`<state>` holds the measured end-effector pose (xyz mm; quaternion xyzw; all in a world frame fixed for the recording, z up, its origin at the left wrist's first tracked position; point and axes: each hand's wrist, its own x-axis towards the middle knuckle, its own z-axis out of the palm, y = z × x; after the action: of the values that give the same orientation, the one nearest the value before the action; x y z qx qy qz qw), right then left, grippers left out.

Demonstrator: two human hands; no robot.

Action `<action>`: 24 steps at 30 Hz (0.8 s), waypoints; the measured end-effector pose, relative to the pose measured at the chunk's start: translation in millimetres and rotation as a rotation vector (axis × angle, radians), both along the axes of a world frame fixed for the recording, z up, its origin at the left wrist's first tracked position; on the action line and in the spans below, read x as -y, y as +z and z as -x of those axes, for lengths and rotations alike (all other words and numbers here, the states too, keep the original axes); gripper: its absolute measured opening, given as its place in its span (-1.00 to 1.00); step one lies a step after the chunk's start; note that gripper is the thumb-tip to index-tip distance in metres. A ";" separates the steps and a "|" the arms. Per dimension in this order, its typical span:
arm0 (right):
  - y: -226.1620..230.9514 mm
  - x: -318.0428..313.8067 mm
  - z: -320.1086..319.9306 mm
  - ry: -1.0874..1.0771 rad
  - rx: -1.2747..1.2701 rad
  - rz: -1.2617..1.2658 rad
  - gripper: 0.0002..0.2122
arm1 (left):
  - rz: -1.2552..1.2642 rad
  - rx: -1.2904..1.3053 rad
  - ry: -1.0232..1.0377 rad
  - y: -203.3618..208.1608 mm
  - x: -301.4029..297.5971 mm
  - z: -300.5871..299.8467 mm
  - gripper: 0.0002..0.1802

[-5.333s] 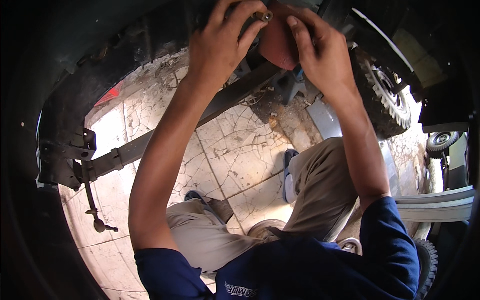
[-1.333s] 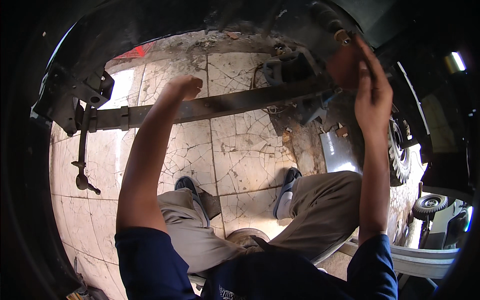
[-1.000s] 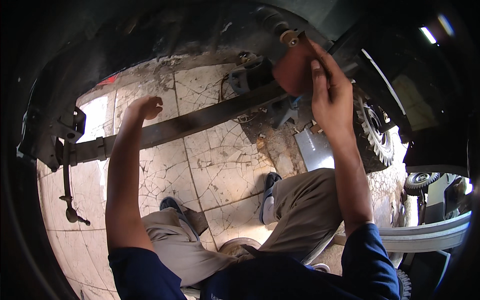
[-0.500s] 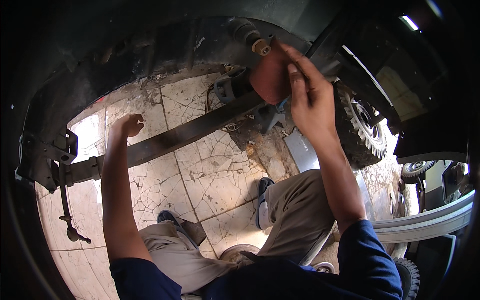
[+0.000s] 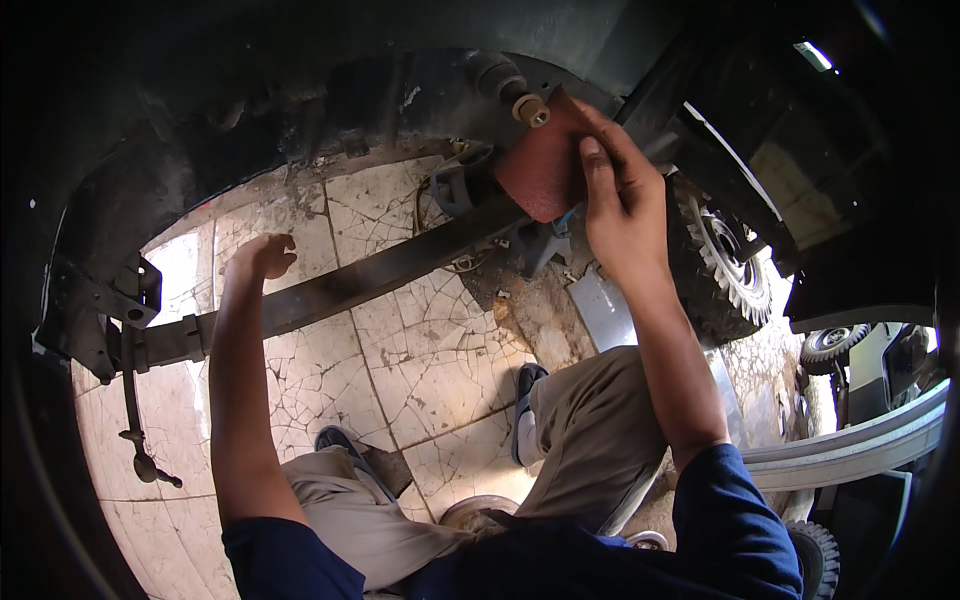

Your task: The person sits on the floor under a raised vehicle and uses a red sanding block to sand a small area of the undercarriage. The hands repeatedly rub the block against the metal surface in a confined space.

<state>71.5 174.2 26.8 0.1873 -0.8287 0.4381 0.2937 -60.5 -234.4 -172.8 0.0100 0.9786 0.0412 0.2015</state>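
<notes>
Nearest the camera are the person's two legs in khaki trousers (image 5: 600, 440), folded on the cracked pale tiled floor (image 5: 430, 350), with two dark shoes showing: one (image 5: 527, 383) near the middle of the floor, the other (image 5: 335, 440) closer to the floor's lower left edge.

Two bare forearms rise from dark blue sleeves. The left hand (image 5: 262, 258) is loosely curled and holds nothing; it hangs just at the upper edge of the long rusty flat leaf-spring bar (image 5: 330, 290) that crosses the floor from left to upper right. Whether it touches the bar cannot be told.

The right hand (image 5: 620, 205) is higher and farther off. Its fingers (image 5: 598, 175) are stretched flat and press a single reddish-brown sheet of abrasive paper (image 5: 545, 165), thumb behind, against the dark underside of the vehicle (image 5: 300, 60), just below one stubby brass-tipped threaded stud (image 5: 528, 108).

The step in hand looks like rubbing down the metal around that stud. The next stroke would call for firm, flat pressure while keeping the sheet from catching on the stud's end.

Farther away, three knobbly tyres show: one large (image 5: 725, 275) beside the right wrist, one small (image 5: 832, 345) near the right edge, one (image 5: 815, 560) at the lower right corner.
</notes>
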 end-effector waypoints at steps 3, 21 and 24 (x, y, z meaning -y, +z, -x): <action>-4.3 1.4 4.2 0.015 -0.017 -0.017 -0.68 | -0.001 -0.012 -0.015 -5.0 5.6 2.5 -0.54; -0.5 -2.1 1.9 0.007 0.011 -0.074 -0.67 | 0.013 -0.002 -0.074 -3.7 -7.2 6.0 -0.54; -1.0 -3.8 4.2 0.038 -0.044 -0.053 -0.67 | 0.024 -0.004 -0.086 -3.8 -8.4 6.7 -0.54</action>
<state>67.3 178.0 25.8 0.2205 -0.8296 0.4172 0.2985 -67.1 -226.0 -176.5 0.0499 0.9781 0.0209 0.2010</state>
